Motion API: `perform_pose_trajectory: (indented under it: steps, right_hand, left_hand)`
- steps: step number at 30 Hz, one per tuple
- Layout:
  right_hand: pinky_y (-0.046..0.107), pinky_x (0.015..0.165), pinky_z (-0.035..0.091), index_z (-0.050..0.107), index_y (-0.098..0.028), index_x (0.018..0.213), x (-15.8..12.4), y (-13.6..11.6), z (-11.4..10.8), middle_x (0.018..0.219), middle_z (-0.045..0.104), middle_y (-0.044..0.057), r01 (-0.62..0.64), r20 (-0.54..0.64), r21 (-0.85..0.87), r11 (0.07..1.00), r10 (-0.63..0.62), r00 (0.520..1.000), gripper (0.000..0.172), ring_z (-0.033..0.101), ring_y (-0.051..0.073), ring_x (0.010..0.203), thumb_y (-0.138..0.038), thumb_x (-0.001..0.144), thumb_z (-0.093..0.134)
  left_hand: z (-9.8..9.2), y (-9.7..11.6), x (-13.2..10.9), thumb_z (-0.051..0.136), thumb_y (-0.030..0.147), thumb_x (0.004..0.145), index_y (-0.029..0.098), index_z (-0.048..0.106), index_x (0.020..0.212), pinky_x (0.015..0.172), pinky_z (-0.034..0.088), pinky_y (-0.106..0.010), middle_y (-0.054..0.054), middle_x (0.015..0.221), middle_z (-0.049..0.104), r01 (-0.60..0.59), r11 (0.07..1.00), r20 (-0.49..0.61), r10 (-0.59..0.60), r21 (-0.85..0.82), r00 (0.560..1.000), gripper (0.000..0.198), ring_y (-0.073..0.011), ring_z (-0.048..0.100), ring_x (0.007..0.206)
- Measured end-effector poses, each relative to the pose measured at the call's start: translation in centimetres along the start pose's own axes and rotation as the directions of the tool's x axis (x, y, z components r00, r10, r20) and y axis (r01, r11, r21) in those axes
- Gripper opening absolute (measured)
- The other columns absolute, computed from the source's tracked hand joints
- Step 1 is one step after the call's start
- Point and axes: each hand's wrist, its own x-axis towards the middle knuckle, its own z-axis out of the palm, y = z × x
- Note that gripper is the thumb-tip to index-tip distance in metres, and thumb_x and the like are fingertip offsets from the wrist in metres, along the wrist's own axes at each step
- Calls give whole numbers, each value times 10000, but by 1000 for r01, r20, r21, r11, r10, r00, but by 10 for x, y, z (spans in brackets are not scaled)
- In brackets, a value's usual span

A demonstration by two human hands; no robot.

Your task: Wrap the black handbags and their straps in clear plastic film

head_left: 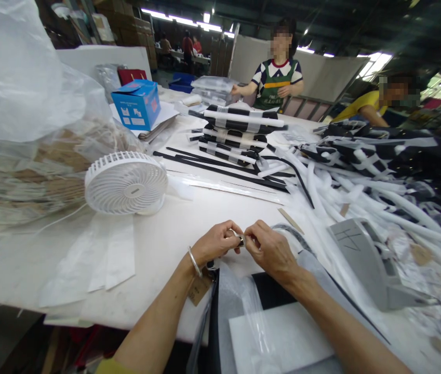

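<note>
My left hand (222, 241), with a bangle at the wrist, is closed around a small shiny metal piece (240, 241); its exact kind is too small to tell. Fingertips of my right hand (269, 246) pinch right beside it, and what they hold is hidden. Under my forearms lies a black bag-like item (270, 285) wrapped partly in pale sheet. A white sheet (282, 337) rests on top of it. Below my left wrist hangs a brown card tag (199, 290).
A white fan (127, 184) stands at left before a plastic bag (49, 171) of brown tags. Behind are a blue box (136, 104), black strips (224, 169) and stacked wrapped bundles (239, 130). A grey tape dispenser (368, 259) is at right. Two people work across the table.
</note>
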Motion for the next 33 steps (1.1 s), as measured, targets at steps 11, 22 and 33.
perform_pose_trajectory:
  steps: [11,22,33]
  right_hand:
    - [272,584,320,621,-193,650,5,-11,-8,672,639,19,-250,197,-120,961,270,943,143,556,151,623,-209,778,559]
    - [253,510,325,561,-197,581,7,10,-4,481,525,-26,-622,240,247,743,575,782,160,462,131,488,-274,708,502]
    - [251,542,343,564,-188,602,5,-3,6,567,550,-17,-382,231,324,865,319,919,141,480,125,546,-231,722,504]
  left_hand:
    - [4,-3,0,584,255,756,189,512,942,396,284,-177,18,671,669,-19,1000,-84,18,-16,996,210,-71,394,422]
    - [4,-1,-5,588,301,774,188,543,982,479,327,-205,21,668,672,-19,991,-64,27,130,998,240,-102,470,512]
    - [6,-7,-5,586,196,712,173,600,990,503,359,-199,30,612,650,-50,996,-62,55,79,997,280,-112,529,538]
